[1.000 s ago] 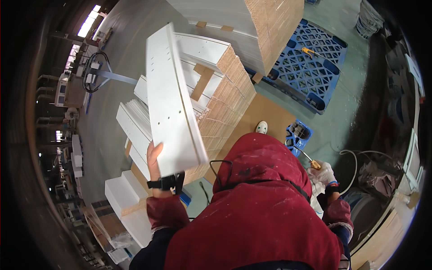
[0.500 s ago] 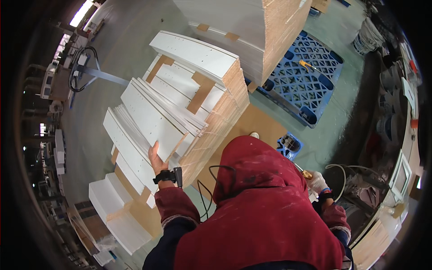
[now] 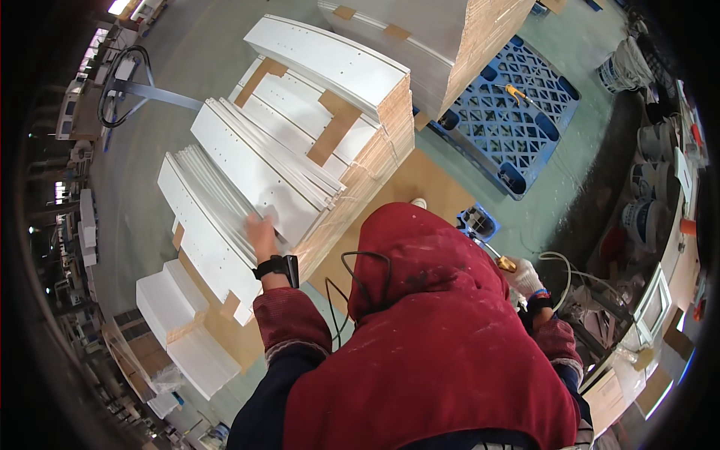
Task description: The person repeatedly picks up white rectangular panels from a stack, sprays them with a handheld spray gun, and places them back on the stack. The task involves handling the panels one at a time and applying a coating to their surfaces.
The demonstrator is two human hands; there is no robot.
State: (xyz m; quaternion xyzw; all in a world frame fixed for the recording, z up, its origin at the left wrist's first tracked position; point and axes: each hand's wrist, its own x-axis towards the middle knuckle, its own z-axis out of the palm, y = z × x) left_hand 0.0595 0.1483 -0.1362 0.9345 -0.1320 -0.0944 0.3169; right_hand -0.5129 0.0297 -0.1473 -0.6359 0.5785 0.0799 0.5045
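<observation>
My bare left hand [image 3: 261, 235], with a black band on its wrist, is at the near end of a white drilled panel [image 3: 251, 169] on the stack. Its fingers are smeared by motion, so I cannot tell whether they grip the panel. Beside it, thin white strips [image 3: 214, 187] lie bunched between that panel and another white panel [image 3: 196, 232]. At the right, my gloved right hand [image 3: 525, 278] is closed around an air blow gun [image 3: 507, 264] with a brass-coloured body and a long thin metal nozzle. The hood hides part of this area.
Brown cardboard pieces [image 3: 335, 135] lie across the stack. Behind it stands a taller wrapped stack [image 3: 427, 52]. A blue plastic pallet [image 3: 517, 97] bears a yellow-handled tool [image 3: 514, 93]. A pale hose [image 3: 559, 259] loops near my right hand. White boxed bundles [image 3: 174, 300] stand at the left.
The near end of the white panel, raised beside my left hand before, now lies lower. My left hand has shifted and is blurred. The right hand still holds the blow gun. The whole view has shifted slightly.
</observation>
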